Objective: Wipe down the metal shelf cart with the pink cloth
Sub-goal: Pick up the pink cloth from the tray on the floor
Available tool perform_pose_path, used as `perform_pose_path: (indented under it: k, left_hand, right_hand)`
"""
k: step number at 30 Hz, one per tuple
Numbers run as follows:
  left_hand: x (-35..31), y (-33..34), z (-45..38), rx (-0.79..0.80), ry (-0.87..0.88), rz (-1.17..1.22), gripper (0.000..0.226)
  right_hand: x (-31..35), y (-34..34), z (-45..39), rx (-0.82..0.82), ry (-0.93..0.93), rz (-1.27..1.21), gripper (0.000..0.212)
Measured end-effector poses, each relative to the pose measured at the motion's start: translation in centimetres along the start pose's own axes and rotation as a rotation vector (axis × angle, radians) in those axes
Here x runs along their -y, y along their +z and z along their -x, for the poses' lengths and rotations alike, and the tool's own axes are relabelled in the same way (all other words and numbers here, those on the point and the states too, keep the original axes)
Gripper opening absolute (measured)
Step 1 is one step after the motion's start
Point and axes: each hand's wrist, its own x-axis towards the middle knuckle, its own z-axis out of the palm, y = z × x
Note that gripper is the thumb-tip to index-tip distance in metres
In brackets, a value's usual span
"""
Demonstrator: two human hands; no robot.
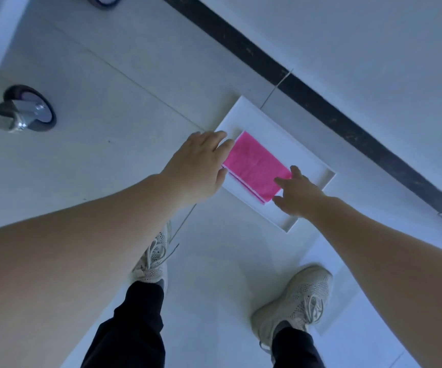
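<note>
The tiled floor (108, 160) carries a cart caster (30, 107) at the left; a white tray (307, 155) lies by the wall, keeping the folded pink cloth (254, 167) off the floor; left hand (196, 166) and right hand (298, 193), both spread and empty, reach for its ends, probably to lift it.

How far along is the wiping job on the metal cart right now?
Nothing looks done yet. The pink cloth lies folded in a white tray on the floor. In hand: the left hand and right hand are reaching down to its two ends, fingers open, no grip yet. Left: pick it up and wipe the cart, of which only a caster wheel shows at left.
</note>
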Motion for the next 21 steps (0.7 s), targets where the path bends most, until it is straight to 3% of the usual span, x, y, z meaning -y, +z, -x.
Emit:
perform_pose_path:
  k: [8,13,17,21]
  left_hand:
    - [1.2,3.3,-1.2,-0.028,0.047,0.018,0.051]
    - [1.4,3.0,-1.2,-0.054,0.041,0.009,0.051]
    - [1.0,0.9,-0.8,-0.08,0.047,0.018,0.05]
    - [0.7,-3.3,-0.3,-0.104,0.041,0.015,0.05]
  right_hand:
    - [-0.9,3.7,-5.1,0.049,0.107,-0.148,0.057]
    - [-0.6,2.6,-4.6,-0.11,0.13,-0.107,0.032]
    - [0.2,0.4,-2.3,-0.254,0.029,-0.125,0.021]
    - [1.7,-3.9,1.6,-0.374,-0.213,-0.089,0.022]
